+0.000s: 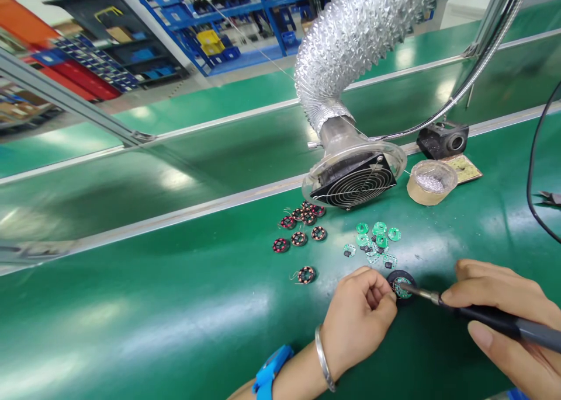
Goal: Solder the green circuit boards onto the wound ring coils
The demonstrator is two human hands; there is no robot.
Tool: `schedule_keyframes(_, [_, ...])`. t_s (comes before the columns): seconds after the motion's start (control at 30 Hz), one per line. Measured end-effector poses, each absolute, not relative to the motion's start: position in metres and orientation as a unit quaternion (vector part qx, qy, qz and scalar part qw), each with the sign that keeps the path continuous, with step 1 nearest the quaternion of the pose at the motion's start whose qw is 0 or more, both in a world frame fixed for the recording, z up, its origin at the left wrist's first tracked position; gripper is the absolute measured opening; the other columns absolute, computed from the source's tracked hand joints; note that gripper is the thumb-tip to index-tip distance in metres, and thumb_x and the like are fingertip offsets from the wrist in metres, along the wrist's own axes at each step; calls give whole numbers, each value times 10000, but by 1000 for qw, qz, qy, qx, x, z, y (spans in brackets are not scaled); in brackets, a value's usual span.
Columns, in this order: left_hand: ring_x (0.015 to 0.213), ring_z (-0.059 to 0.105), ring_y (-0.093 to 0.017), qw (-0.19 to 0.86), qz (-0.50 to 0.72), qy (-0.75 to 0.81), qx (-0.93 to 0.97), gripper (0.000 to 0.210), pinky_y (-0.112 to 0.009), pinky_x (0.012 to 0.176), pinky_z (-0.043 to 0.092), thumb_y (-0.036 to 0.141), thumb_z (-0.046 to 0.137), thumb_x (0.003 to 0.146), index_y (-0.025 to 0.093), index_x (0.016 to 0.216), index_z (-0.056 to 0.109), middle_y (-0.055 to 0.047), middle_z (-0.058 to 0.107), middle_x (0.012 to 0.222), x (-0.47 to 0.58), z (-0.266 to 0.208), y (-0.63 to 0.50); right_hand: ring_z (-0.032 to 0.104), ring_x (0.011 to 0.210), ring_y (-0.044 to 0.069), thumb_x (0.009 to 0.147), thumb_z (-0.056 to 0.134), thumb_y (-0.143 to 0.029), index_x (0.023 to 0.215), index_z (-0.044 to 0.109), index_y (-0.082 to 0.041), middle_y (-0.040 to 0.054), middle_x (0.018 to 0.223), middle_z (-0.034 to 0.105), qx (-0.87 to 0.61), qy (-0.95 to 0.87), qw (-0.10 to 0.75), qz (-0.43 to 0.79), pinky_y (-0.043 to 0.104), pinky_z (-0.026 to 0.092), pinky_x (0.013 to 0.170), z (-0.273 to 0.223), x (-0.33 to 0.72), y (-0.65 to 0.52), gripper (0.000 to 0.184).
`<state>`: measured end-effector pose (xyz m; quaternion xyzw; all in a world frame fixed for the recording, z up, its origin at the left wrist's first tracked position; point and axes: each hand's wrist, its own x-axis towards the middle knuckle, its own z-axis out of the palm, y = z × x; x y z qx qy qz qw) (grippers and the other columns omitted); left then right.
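In the head view, my right hand (517,306) is closed around the dark handle of a soldering iron (486,317). The iron's tip rests on or just over a small green round circuit board (402,287), which sits inside a black ring (412,276) on the bench. My left hand (357,312) is pinched at the ring's left edge; whatever lies between its fingertips is too small to make out. Loose round circuit boards (379,230), some with black parts, lie just beyond. To the left of them are several copper-wound coils (298,238), one coil (305,275) lying nearer to me.
A fume extractor fan (359,181) on a silver flexible duct (346,44) hangs over the bench's far side. Behind it to the right stand a tub of metal shavings (432,184), a sponge tray (467,169) and a black iron holder (442,140). A black cable (530,172) and pliers (547,199) lie right.
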<state>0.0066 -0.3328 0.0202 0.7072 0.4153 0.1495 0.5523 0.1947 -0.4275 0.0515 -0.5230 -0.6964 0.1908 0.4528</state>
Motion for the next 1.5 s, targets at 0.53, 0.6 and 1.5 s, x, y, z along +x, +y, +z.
schedule_keyframes(0.53, [462,470,-49,566,177,386,707,39,-174,438,398,146,563,771,164,737,554,15,533,718,2,15,-333,574,797,180,846,516,-60,1125,548,-202,42,842,632,-495,-765,388,142,321,508,725,24,181,-401,314])
schedule_keyframes(0.6, [454,463,-44,557,190,384,712,38,-178,439,399,159,582,782,162,820,586,5,560,765,3,15,-334,580,808,181,833,532,-64,1136,544,-206,48,886,645,-505,-747,401,161,320,507,725,25,183,-403,335])
schedule_keyframes(1.5, [790,655,-161,429,246,230,838,216,-248,701,541,80,601,790,163,970,686,-92,674,954,-5,9,-328,637,805,167,859,536,-84,1146,553,-213,54,936,680,-532,-731,380,192,300,549,726,9,183,-403,316])
